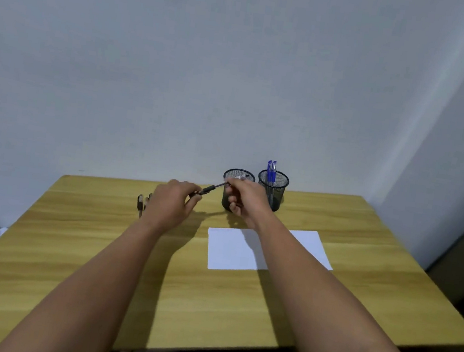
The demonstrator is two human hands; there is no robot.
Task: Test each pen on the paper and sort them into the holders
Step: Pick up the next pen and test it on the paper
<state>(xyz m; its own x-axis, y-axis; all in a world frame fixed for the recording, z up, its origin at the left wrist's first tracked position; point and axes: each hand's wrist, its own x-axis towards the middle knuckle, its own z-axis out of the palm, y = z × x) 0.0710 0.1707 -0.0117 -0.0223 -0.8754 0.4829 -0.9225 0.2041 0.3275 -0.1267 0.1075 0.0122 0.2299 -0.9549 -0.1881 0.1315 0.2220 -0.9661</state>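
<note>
Above the table (68, 243), both hands, left (173, 197) and right (244, 196), each grip pinching one dark pen (210, 189)

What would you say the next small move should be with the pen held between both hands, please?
Probably pull the cap off. Both hands, left and right, grip one pen at its two ends above the table, and the paper still looks blank, so testing seems yet to come.
</note>
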